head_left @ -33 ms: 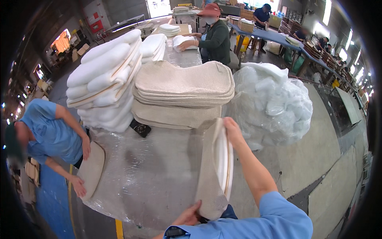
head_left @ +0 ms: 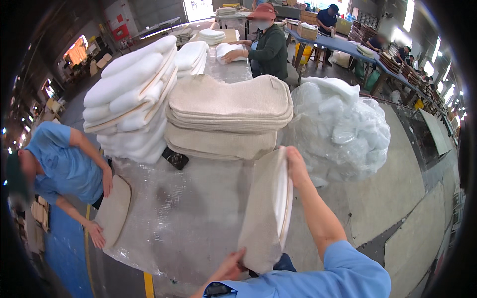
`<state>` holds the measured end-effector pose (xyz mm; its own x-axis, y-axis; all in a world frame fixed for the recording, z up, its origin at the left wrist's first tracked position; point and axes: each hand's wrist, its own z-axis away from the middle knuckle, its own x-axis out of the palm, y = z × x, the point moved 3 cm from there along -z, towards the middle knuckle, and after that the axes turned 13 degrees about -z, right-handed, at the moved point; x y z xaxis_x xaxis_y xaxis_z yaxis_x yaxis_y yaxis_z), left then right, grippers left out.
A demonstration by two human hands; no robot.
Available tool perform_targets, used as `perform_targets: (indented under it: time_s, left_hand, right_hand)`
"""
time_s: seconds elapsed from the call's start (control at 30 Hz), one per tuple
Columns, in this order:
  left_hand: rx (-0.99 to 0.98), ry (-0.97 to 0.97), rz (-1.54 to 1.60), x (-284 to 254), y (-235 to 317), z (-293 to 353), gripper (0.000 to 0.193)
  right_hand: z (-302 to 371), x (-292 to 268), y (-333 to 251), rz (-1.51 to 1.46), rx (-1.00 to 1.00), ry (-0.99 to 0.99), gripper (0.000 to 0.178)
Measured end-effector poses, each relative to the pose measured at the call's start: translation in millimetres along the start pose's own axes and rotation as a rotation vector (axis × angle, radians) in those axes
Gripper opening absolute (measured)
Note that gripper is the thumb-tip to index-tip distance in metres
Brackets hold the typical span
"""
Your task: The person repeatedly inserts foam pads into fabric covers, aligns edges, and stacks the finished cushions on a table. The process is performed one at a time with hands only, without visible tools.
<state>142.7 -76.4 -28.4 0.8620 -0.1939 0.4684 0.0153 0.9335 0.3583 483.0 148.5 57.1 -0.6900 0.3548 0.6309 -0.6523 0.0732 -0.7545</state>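
A long beige fabric cushion cover [head_left: 262, 211] stands on its side at the table's near right edge. White padding [head_left: 284, 206] shows along its open right side. My right hand [head_left: 296, 168] is closed on the far end, where cover and padding meet. At the near end, my left hand [head_left: 231, 265] pinches the cover's lower left corner, its fingertips partly hidden behind the fabric. Just beyond lies a stack of beige covers [head_left: 228, 99] in two layers. A small black object [head_left: 175, 158] rests left of that stack.
White pads [head_left: 131, 74] are piled high at the far left. Beyond the right edge bulges a clear plastic bag of white stuffing [head_left: 343, 129]. At left, a co-worker in blue [head_left: 64, 159] presses a beige cushion [head_left: 115, 211]. Another person [head_left: 268, 49] handles white pads across the plastic-covered table [head_left: 184, 213].
The cover has shifted rightward over the padding, so a narrower white strip shows. My right hand has moved slightly right, my left hand slightly left. The left co-worker's hands have barely moved.
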Motion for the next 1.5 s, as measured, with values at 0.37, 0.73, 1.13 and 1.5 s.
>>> perform_targets:
  time_s: [0.37,0.73,1.13,1.5]
  left_hand:
    - [0.669,0.870,-0.063,-146.6,86.6,63.7,0.046]
    - [0.687,1.183,0.124,-150.2,64.6,33.3,0.059]
    - [1.077,1.109,0.178,-73.6,34.9,170.8,0.033]
    - [0.749,0.943,0.186,-57.4,-90.6,133.4,0.018]
  right_hand:
    - [102.2,-72.2,81.9,0.167,0.273,0.273,0.036]
    - [68.4,-20.0,106.0,1.272,0.094,0.014,0.063]
    - [109.9,-21.8,68.0,-0.030,0.259,-0.092,0.058]
    - [96.0,-74.0,94.8,0.240,0.745,-0.391,0.020]
